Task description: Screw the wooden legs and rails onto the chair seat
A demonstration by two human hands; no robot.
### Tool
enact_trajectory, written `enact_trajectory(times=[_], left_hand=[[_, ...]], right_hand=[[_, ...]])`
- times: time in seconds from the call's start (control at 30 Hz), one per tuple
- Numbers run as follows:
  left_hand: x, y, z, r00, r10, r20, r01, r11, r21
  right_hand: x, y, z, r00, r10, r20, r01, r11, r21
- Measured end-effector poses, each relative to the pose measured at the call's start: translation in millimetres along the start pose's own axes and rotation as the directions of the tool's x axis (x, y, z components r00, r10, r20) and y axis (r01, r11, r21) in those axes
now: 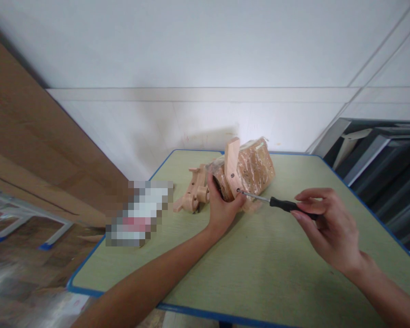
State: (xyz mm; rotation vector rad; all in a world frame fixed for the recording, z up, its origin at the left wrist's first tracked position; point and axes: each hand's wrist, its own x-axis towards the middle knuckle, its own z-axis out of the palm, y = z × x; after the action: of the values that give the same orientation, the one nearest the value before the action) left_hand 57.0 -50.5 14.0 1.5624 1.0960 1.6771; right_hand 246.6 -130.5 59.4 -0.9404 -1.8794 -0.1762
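My left hand (223, 207) grips a pale wooden piece (231, 159) with dark screw holes, tilted upright near the middle of the table. A brown block wrapped in clear plastic (256, 166) sits against it on the right, and more of the wrapped brown material shows under my left fingers. In my right hand (331, 228) is a screwdriver (283, 204) with a black handle, held between thumb and fingers. Its metal tip meets the lower screw hole of the wooden piece, close to my left thumb. Left of these lies another wooden part (194, 189) with holes and rounded knobs.
The pale green table (276, 269) has a blue edge. A blurred-out flat item (140, 216) lies at its left side. Cardboard (48, 136) leans at the left above metal legs (54, 234) with blue feet. Dark framed panels (389, 168) stand at the right, and a white wall rises behind.
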Motion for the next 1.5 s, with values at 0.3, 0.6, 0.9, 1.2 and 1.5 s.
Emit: enact_trajectory(times=[0.3,0.6,0.9,1.2,1.5], left_hand=[[1,-3,1,0.999,-0.043,-0.026,0.042,0.999,-0.025],[1,0,1,0.999,-0.040,-0.007,0.039,0.999,-0.037],[1,-1,0,1.000,-0.023,-0.006,0.023,1.000,-0.015],[1,-3,0,1.000,-0.025,0.000,0.025,0.999,-0.039],[0,-1,1,0.999,-0.043,0.006,0.043,0.999,-0.033]], right_hand=[[4,-2,-8,0.983,-0.171,0.071,0.155,0.970,0.189],[7,7,-20,0.963,-0.220,0.154,0.209,0.974,0.088],[2,10,-22,0.953,-0.266,0.143,0.283,0.952,-0.113],[5,9,-21,0.956,-0.269,0.118,0.290,0.929,-0.229],[9,9,-21,0.955,-0.270,0.120,0.291,0.928,-0.232]])
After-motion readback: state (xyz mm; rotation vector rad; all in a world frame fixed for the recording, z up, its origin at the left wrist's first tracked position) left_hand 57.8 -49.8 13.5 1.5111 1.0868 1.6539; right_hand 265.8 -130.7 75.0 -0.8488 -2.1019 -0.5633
